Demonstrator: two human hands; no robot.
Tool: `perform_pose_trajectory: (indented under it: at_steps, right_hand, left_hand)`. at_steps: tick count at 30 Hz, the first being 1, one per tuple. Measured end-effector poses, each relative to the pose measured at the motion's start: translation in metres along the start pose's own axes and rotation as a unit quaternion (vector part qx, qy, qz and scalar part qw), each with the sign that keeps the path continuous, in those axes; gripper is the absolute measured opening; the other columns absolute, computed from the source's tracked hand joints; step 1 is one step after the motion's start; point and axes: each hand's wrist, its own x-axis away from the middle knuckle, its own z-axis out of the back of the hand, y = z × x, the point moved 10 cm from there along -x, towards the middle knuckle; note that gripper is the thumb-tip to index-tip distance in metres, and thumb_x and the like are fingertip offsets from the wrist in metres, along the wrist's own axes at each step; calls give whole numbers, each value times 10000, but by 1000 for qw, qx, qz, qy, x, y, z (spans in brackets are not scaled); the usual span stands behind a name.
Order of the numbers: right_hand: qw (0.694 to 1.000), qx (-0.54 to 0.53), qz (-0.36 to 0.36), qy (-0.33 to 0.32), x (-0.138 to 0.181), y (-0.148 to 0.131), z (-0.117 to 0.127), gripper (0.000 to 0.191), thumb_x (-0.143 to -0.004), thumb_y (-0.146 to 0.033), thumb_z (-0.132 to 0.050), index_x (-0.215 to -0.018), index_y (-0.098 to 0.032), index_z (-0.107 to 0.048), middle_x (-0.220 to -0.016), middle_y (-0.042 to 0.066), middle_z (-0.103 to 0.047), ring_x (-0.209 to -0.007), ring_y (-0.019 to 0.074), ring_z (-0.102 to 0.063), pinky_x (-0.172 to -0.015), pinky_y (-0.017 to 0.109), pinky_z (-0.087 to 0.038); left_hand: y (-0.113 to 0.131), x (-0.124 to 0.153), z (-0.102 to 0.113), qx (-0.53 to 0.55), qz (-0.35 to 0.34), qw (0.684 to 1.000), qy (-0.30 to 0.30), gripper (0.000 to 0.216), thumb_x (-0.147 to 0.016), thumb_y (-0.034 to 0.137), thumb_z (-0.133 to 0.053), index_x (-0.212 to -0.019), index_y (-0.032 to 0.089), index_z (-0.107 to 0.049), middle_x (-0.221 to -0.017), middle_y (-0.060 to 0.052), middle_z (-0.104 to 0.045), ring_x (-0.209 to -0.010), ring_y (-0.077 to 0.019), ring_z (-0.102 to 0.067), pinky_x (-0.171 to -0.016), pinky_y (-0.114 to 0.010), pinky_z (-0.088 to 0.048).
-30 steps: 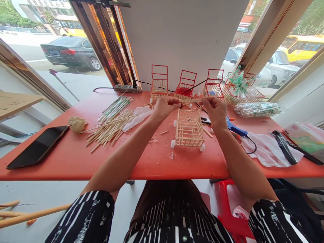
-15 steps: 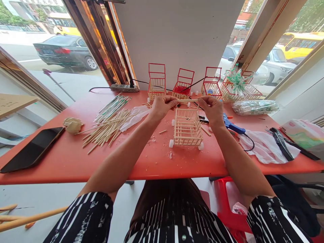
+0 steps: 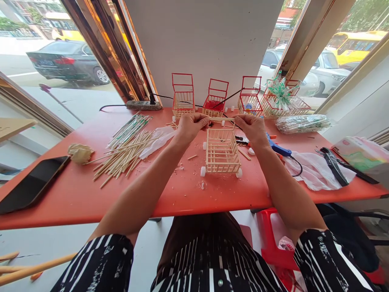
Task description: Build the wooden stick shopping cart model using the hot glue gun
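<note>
A thin wooden stick is stretched level between my two hands, above the far end of a small wooden cart. My left hand pinches its left end, and my right hand pinches its right end. The cart is a slatted basket of pale sticks on white wheels, standing on the table. An upright stick rises from its far right corner, close under my right fingers. Whether the held stick touches that upright I cannot tell.
On the red table, loose sticks and a black phone lie left. Right are a blue glue gun, black-handled pliers and a wrapped bundle. Several red-trimmed carts stand along the back.
The view has shifted slightly, so everything sits a little further left. Both hands keep their grip on the stick above the cart, with hardly any movement.
</note>
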Motion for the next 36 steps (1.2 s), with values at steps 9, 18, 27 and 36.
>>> perform_pose_trajectory:
  at_steps: [9, 18, 27, 36]
  right_hand:
    - [999, 28, -14, -8, -1, -1, 2, 252, -827, -420, -797, -910, -192, -865, -719, -9, -698, -664, 128, -546, -664, 281, -437]
    - [999, 30, -5, -19, -2, -4, 1, 359, -819, -546, -810, -840, -188, -830, -725, 17, -726, -693, 149, -634, -653, 277, -497]
    - [999, 36, -3, -41, 1, -10, 0, 405, -832, -590, -818, -866, -186, -816, -724, 16, -707, -661, 133, -582, -616, 272, -458]
    - [998, 59, -14, -30, -1, -5, 1, 254, -796, -423, -840, -866, -179, -821, -698, -6, -685, -623, 112, -515, -618, 273, -436]
  left_hand:
    - [-2, 0, 1, -1, 8, 1000, 8, 67, -839, 157, -775, -774, 141, -781, -632, -1, -711, -571, -88, -610, -628, -211, -538]
    - [1, 1, -1, -9, 15, 1000, 5, 93, -816, 181, -825, -758, 143, -764, -602, 13, -682, -563, -88, -594, -610, -212, -527]
    - [1, 1, -1, -15, 18, 1000, 6, 102, -825, 189, -825, -759, 144, -761, -610, 10, -685, -569, -91, -601, -613, -215, -531]
    - [0, 1, -2, -12, 28, 1000, 1, 85, -839, 152, -801, -762, 144, -767, -602, 17, -674, -565, -88, -590, -619, -214, -532]
